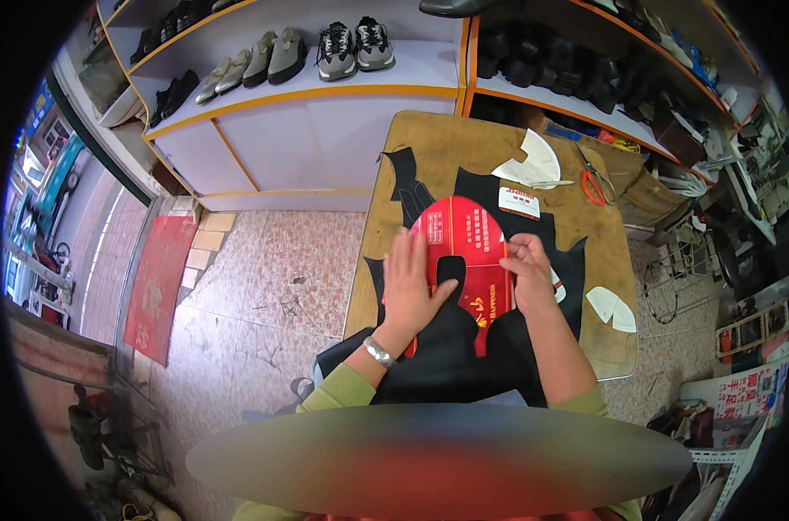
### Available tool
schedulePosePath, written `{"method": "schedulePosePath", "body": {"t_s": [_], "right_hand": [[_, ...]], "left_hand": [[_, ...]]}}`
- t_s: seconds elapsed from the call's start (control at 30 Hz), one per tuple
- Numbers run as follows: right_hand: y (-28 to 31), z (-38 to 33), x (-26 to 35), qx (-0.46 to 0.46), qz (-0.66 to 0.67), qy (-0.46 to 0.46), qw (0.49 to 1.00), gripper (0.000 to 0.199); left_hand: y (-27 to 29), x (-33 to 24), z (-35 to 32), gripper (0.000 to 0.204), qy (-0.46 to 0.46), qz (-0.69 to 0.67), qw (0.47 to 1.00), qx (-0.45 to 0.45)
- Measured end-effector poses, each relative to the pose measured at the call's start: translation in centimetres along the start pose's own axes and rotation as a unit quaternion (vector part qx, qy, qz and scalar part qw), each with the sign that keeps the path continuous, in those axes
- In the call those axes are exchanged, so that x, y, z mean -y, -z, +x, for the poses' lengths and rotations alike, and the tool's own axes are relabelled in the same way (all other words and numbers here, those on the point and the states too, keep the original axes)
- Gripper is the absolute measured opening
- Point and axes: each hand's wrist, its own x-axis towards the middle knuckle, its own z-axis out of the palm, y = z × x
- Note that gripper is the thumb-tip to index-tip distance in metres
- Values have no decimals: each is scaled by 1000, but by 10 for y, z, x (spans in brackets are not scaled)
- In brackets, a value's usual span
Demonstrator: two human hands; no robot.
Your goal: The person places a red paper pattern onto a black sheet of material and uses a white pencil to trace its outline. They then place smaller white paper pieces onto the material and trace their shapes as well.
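Note:
A red, printed cardboard pattern piece [459, 228] with a U-shaped cutout lies on black leather [412, 377] on the wooden table. My left hand [407, 282] is spread flat over the pattern's left side, its thumb reaching toward the cutout. At the pattern's right edge my right hand [531, 271] is closed, with thumb and fingers pinching the card. A silver bracelet [378, 352] circles my left wrist. Just beyond the card, a small white and red card [519, 201] rests on the leather. Another white item beneath my right hand is mostly hidden.
Orange-handled scissors [595, 184] lie at the table's far right beside a white paper pattern [533, 163]. Smaller white paper pieces [611, 309] sit near the right edge. A black leather scrap [406, 182] is at the far left. Shelves with shoes [355, 48] stand behind the table.

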Motion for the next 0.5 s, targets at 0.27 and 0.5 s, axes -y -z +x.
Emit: {"method": "schedulePosePath", "body": {"t_s": [0.27,0.5], "right_hand": [[-39,-56,77,78,-237,305,919,25],[9,-74,-12,36,-442,246,862,29]], "left_hand": [[80,-21,9,95,-108,-85,943,-304],[31,22,-63,73,-141,-29,989,-20]]}}
